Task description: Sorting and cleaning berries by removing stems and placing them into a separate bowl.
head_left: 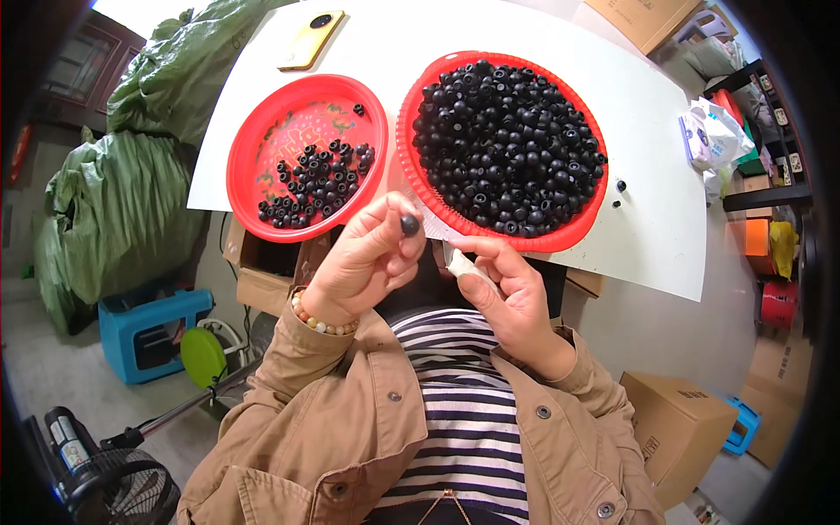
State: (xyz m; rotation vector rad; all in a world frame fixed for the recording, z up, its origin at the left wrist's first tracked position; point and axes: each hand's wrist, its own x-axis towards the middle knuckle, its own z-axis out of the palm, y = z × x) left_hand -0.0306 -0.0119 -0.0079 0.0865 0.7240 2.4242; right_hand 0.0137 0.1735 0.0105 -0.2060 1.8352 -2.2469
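My left hand is closed, pinching a small black ball-shaped piece between thumb and fingertips. Close by on the right, my right hand grips a thin, pointed tool wrapped in white; its slim tip points up and left, apart from the piece. Beyond the right hand, a red plastic basket is heaped with similar black pieces, some with round openings. Beyond the left hand lies a shallow red tray holding a smaller group of hollow-looking black pieces, mostly in its lower right half.
A gold phone lies on the white table at the far left. Two loose black bits rest right of the basket. Green sacks and a blue stool stand left; a cardboard box stands at lower right.
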